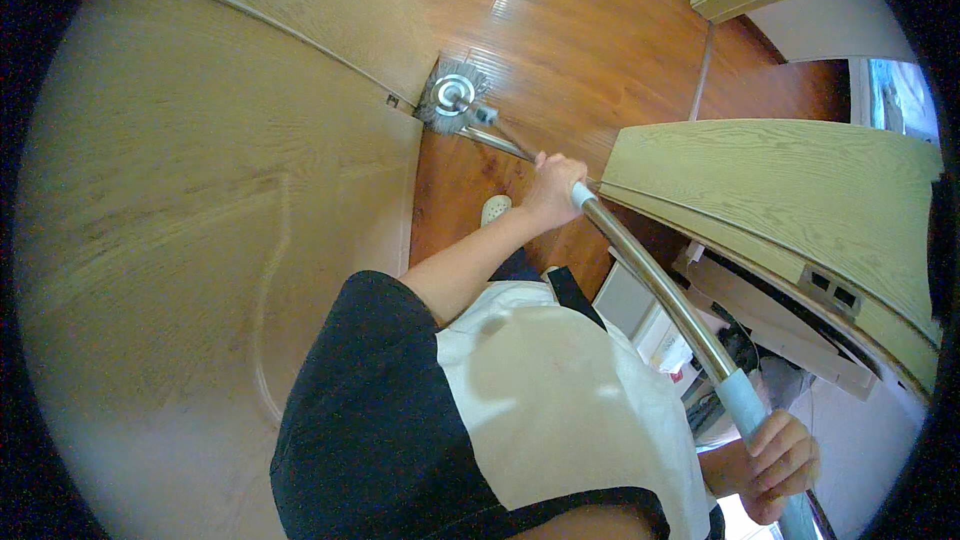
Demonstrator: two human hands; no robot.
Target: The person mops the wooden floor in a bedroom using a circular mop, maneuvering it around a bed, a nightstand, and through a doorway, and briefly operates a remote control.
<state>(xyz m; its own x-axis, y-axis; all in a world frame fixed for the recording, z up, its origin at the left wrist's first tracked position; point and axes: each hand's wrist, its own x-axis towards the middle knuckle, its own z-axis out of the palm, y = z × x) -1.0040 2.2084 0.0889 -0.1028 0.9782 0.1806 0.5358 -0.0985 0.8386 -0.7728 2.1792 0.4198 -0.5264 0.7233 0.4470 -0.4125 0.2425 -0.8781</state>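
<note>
A round mop with grey strands (437,112) rests on the wooden floor, against the end of the wooden panel on the left. Its metal pole (655,275) slants from the disc-shaped head across to my lower right. Partway down the pole, my left hand (555,192) is wrapped round it, close to a pale blue collar (582,195). My right hand (780,465) grips the pale blue handle sleeve (740,402) near the pole's upper end. The fingers of both hands are closed.
A large wooden panel (200,190) fills the left side. On the right stands a wooden door (780,175) with a metal latch plate (830,290). A metal threshold strip (490,142) crosses the floor near the mop. My pale clog (495,209) is below my left forearm.
</note>
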